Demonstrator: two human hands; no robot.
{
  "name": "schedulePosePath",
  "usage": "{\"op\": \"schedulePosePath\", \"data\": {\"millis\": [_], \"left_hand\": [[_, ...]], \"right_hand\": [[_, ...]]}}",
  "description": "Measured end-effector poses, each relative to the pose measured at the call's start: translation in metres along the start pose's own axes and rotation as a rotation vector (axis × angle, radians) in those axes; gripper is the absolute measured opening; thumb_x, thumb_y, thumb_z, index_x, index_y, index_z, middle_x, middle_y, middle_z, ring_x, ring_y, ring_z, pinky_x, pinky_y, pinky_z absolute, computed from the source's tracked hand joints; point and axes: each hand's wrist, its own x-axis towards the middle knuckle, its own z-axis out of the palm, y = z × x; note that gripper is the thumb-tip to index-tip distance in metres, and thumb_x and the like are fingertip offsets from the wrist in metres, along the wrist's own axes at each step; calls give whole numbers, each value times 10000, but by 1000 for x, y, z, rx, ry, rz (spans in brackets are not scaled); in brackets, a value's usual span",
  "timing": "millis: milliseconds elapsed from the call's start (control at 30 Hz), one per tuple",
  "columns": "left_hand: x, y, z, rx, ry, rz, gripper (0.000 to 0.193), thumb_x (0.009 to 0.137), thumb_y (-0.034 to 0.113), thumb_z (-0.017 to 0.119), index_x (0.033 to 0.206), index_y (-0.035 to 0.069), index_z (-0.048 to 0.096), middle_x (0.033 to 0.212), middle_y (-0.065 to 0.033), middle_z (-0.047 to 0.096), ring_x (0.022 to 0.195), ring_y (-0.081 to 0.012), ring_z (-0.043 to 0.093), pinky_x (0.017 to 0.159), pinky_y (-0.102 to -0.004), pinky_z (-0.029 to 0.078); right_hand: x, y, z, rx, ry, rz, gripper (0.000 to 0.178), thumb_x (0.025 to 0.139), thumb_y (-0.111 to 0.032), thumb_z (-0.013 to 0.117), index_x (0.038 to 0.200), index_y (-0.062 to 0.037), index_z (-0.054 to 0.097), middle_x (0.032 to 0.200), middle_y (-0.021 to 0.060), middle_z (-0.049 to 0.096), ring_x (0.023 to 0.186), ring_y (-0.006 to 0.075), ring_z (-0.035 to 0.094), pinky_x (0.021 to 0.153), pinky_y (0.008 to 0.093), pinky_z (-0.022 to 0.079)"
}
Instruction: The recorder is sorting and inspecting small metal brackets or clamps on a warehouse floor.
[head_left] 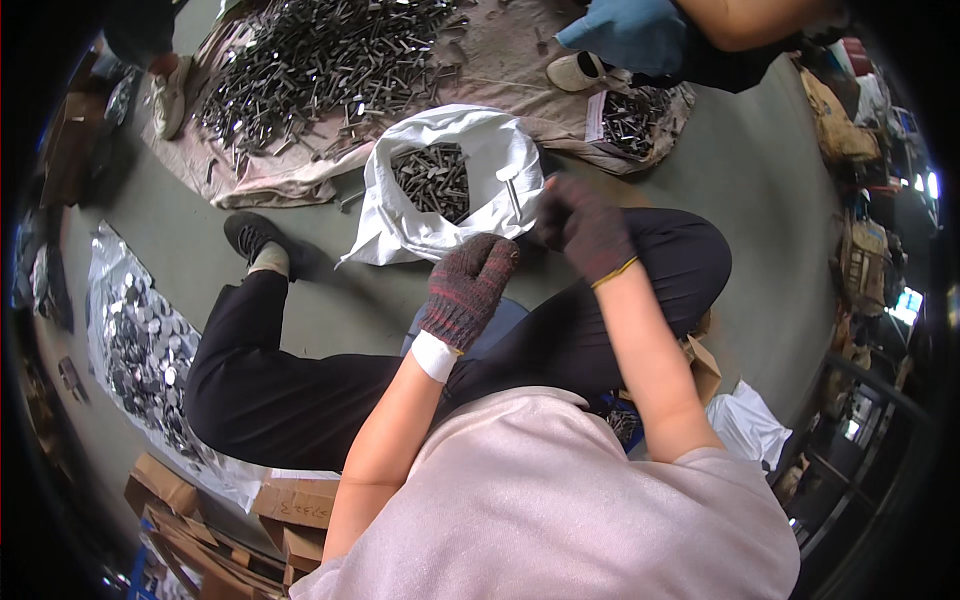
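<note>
My left hand (pixel 468 290), in a dark knitted glove with a white band at the wrist, is closed just in front of a white sack (pixel 385 225). What its fingers hold, if anything, is hidden. In a matching glove, my right hand (pixel 585 228) is smeared by motion beside the sack's right side. The sack stands with its rim rolled down, and many small grey metal pieces (pixel 432 180) lie inside. A metal pin with a flat round head (pixel 512 192) shows against the sack's right inner wall, close to my right hand; I cannot tell whether it touches the wall.
Beyond the sack, a heap of metal pins (pixel 320 70) covers a stained cloth (pixel 500 70). Round metal discs (pixel 150 340) lie on plastic sheeting at left. Cardboard boxes (pixel 295 503) stand at lower left. Two other people's feet and a blue cloth (pixel 630 38) appear along the far side.
</note>
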Motion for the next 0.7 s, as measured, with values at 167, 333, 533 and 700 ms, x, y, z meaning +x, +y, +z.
{"op": "schedulePosePath", "data": {"millis": [167,333,533,700], "left_hand": [[13,12,-10,-111,34,-115,278,981,263,603,997,5,706,798,-77,686,734,-149,606,713,-312,488],[5,-16,-50,-306,353,-230,282,981,263,617,992,-9,691,846,-51,678,753,-135,615,707,-279,494],[14,-20,-74,-410,504,-268,301,986,272,590,930,-7,687,775,-45,652,677,-130,577,650,-282,460],[17,-32,-77,-439,483,-281,324,970,343,626,941,22,660,772,-48,634,674,-146,576,643,-278,466]], "right_hand": [[34,-78,-118,357,4,-92,109,943,-257,646,943,-151,674,887,-15,694,792,153,663,645,310,493],[27,-130,-105,216,186,-216,102,933,-246,664,947,-145,673,865,-14,679,762,150,643,643,297,493],[93,-56,-18,-1170,-2,-510,225,900,-300,642,943,-88,702,857,88,686,800,200,659,686,381,523],[187,30,27,-2203,-66,-508,228,872,-173,565,966,-110,763,1019,183,722,971,338,686,825,489,536]]}}
